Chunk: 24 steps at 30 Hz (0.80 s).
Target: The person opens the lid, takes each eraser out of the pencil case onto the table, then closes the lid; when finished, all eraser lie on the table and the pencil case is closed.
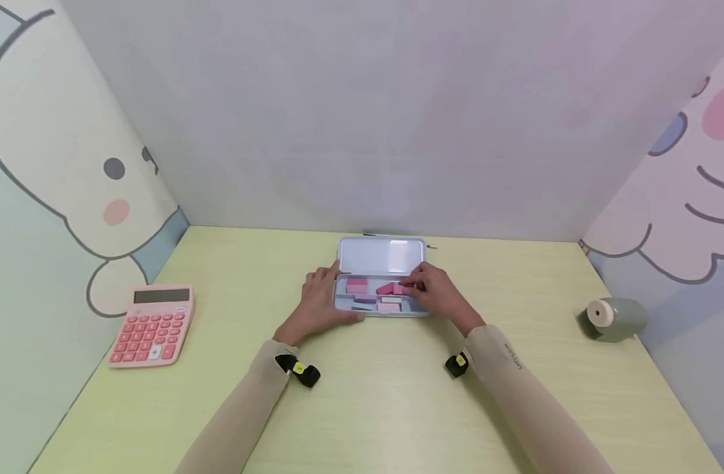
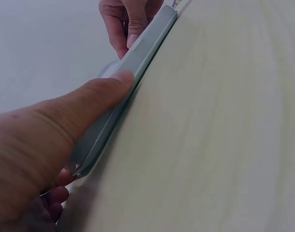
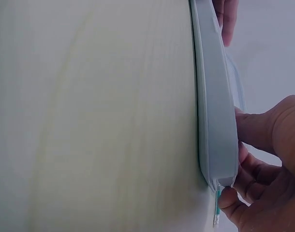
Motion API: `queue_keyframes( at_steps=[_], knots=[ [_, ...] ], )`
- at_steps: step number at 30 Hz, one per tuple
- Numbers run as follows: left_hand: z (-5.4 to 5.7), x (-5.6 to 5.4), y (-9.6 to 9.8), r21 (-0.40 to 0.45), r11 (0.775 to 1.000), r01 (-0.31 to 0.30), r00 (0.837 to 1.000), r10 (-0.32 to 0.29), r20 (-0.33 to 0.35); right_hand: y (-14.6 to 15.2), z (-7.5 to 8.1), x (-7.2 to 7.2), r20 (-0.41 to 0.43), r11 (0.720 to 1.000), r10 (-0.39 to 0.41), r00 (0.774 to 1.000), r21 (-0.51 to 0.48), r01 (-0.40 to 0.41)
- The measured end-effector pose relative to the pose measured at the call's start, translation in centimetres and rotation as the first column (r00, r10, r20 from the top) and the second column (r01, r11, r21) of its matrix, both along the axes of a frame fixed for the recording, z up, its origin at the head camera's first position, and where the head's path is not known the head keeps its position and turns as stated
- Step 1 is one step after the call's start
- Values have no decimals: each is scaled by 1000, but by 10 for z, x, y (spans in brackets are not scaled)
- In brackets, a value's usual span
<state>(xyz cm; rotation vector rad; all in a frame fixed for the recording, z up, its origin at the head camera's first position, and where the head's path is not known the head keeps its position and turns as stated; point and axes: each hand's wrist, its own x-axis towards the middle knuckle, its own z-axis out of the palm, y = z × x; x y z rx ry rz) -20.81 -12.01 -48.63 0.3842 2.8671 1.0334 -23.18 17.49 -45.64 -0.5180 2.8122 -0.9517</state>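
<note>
A: Where's the pencil case (image 1: 414, 307)?
B: Just below the centre of the head view, lid (image 1: 381, 255) tipped back, pink and purple blocks (image 1: 356, 288) in its compartments.
A: And the hands?
B: The left hand (image 1: 322, 303) rests against its left end, fingers spread wide, thumb straight on the front wall (image 2: 143, 48). The right hand (image 1: 438, 289) reaches in at the right, fingertips bent close together beside a bright pink block (image 1: 398, 289) (whether they pinch anything, I can't tell).
A: What's around them?
B: A slim green pencil or pen (image 3: 217, 208) shows at the lower right of the right wrist view. On the pale yellow table (image 1: 374, 401), a pink calculator (image 1: 151, 326) sits at the head view's left, and a grey-green pencil sharpener (image 1: 625, 320) lies at the right
</note>
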Motion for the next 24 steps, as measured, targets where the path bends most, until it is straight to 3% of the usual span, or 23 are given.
queue_keyframes(
  at_steps=[14,24],
  knots=[
    [-3,-1,3,9,1000,-14,1000,14,0,-4,-5,-4,-26,999,-25,999,-41,24],
    [0,-1,1,18,1000,-12,999,13,-32,5,-2,0,-7,982,-118,993,-147,115]
  ],
)
